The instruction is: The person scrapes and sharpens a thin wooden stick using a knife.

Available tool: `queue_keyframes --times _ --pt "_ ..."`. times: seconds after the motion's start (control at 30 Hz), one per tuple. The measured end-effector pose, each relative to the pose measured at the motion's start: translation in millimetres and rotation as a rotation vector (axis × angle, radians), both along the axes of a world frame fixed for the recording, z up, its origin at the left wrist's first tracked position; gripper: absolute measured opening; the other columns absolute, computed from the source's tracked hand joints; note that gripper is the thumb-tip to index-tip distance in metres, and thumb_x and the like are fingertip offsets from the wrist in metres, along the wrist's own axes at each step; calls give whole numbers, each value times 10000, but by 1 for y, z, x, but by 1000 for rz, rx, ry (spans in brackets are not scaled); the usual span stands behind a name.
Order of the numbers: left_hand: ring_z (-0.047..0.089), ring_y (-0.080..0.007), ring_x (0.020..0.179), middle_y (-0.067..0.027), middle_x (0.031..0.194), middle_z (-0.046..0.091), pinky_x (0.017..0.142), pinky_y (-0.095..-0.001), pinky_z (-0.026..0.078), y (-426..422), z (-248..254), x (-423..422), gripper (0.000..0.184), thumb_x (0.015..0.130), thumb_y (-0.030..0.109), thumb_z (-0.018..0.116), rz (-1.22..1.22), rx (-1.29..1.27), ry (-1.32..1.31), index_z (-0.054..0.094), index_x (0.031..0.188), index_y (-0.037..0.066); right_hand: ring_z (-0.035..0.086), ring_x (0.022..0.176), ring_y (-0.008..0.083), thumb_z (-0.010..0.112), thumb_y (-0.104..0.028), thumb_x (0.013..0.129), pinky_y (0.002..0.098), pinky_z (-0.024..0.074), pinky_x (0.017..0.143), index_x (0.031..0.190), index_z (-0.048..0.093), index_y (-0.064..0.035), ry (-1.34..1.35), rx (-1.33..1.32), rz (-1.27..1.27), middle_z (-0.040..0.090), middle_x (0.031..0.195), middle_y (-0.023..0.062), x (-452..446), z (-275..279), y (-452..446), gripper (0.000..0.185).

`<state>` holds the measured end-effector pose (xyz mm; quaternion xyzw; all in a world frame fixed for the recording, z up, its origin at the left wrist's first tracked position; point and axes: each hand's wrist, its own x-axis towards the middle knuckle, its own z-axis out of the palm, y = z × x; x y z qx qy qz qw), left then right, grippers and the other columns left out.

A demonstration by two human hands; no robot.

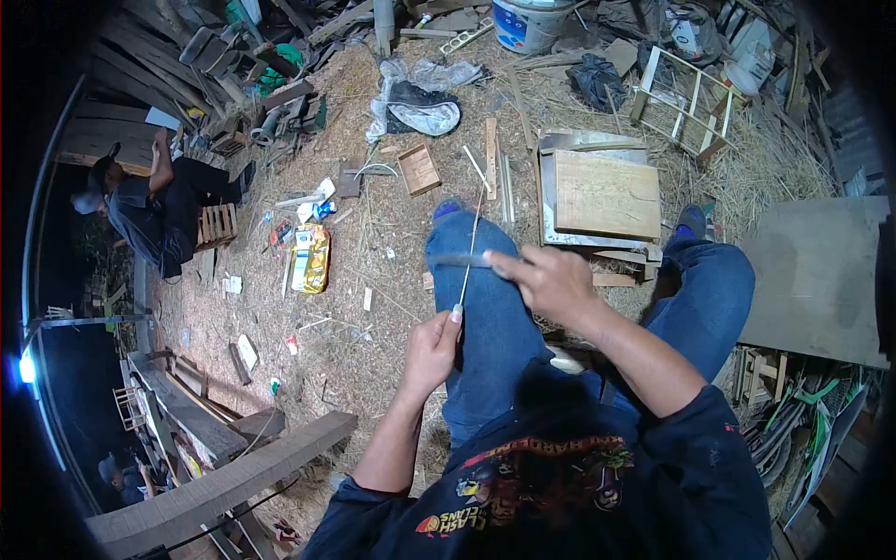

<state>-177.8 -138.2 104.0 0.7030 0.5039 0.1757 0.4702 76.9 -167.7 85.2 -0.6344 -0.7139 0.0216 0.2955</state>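
Observation:
My left hand [433, 350] is closed, pinching the near end of a thin wooden strip [477, 222] between thumb and fingers. The strip points away from me over my left thigh, its far end above the floor. My right hand [549, 285] grips a knife, with the handle mostly hidden in the fingers. Its blade [459, 260] is blurred and lies across the strip, a little beyond my left fingertips. Whether the edge touches the strip I cannot tell.
A wooden board [607, 193] rests on a stack ahead. A small wooden box [419, 170], a yellow packet [311, 259] and a wooden frame [686, 105] lie on the straw-covered floor. A large panel [810, 278] stands right. Another person [154, 201] sits at left. A beam [233, 481] crosses lower left.

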Motion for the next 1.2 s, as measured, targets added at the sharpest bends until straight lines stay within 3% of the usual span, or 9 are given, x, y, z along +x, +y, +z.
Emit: queue_keyframes --times 0.33,0.4,0.53,0.63,0.7,0.8,0.9,0.97,1.2 --pt "460 -100 581 -5 622 487 543 -324 368 3 9 -7 463 1103 297 549 33 -90 31 561 736 15 650 607 188 685 -227 945 360 485 422 1325 706 -429 -12 -116 -95 626 804 -18 19 -16 7 431" --pt "513 -221 545 -150 607 539 553 -428 395 0 20 -3 459 1090 305 542 18 -28 108 572 771 -24 634 574 176 670 -250 972 366 481 412 1319 713 -405 -4 -122 3 626 795 -19 14 -10 4 383" --pt "523 -225 541 -154 607 532 553 -434 400 -7 23 -7 477 1089 320 551 16 -6 128 566 761 -26 574 544 226 704 -208 939 393 456 451 1321 725 -389 83 -32 -95 547 711 27 26 -12 10 423" --pt "529 -187 541 -119 596 557 542 -394 406 -11 27 -14 476 1102 319 537 13 -40 126 584 755 -3 587 567 240 722 -194 912 412 468 478 1318 729 -365 87 -56 -55 538 711 37 14 -2 -2 440" --pt "515 -139 507 -51 617 586 501 -274 383 -5 27 -13 398 1127 301 489 10 -453 -69 626 863 36 592 578 232 730 -182 898 403 472 479 1321 729 -350 74 -36 -44 535 717 35 8 -7 -8 455" --pt "525 -148 457 -80 604 611 454 -267 402 11 16 -3 361 1141 319 444 57 -663 -298 619 1001 36 590 577 228 732 -178 893 391 476 480 1327 725 -344 75 3 -46 535 727 31 1 -9 -13 465" --pt "518 -159 423 -85 596 618 423 -284 418 29 17 15 373 1147 339 415 89 -673 -307 594 1055 26 592 584 222 736 -167 885 381 480 480 1336 720 -334 79 -4 -56 537 737 31 0 -7 -15 481" --pt "505 -155 398 -84 603 622 400 -290 419 36 20 26 370 1142 335 446 99 -645 -299 607 1023 24 673 681 216 691 -210 939 378 541 521 1349 698 -377 48 -70 -46 594 803 21 1 -7 -17 442" --pt "472 -119 376 -45 532 559 389 -263 385 37 8 30 390 1088 355 602 59 -517 -259 634 886 23 671 680 221 690 -221 942 384 537 519 1355 695 -378 69 -72 -38 588 790 28 -1 -6 -21 442"
